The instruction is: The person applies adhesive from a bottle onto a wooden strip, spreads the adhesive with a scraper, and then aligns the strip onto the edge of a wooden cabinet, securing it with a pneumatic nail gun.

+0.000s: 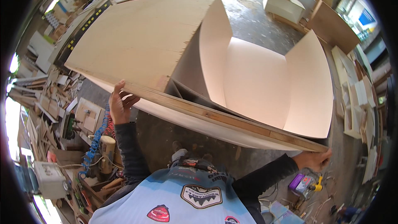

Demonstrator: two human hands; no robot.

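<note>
A large wooden panel assembly (137, 37) lies in front of me, bare plywood on its left part and a long wooden strip along its near edge. My left hand (121, 104) is closed on that near edge, left of its middle, with the thumb on top. At the right end of the same edge, my right hand (314, 160) grips the corner; its fingertips are partly hidden. Pale curved sheets (257, 79) stand up from the right part, forming an open-topped hollow. Below the near edge, a white face of the assembly (186, 125) shows.
Wood offcuts (54, 95) are heaped at the left, near a coiled blue air hose (93, 145). A purple and yellow tool (304, 183) lies at the lower right. White box pieces (283, 4) stand far right, and long pale frames (350, 91) line the right side.
</note>
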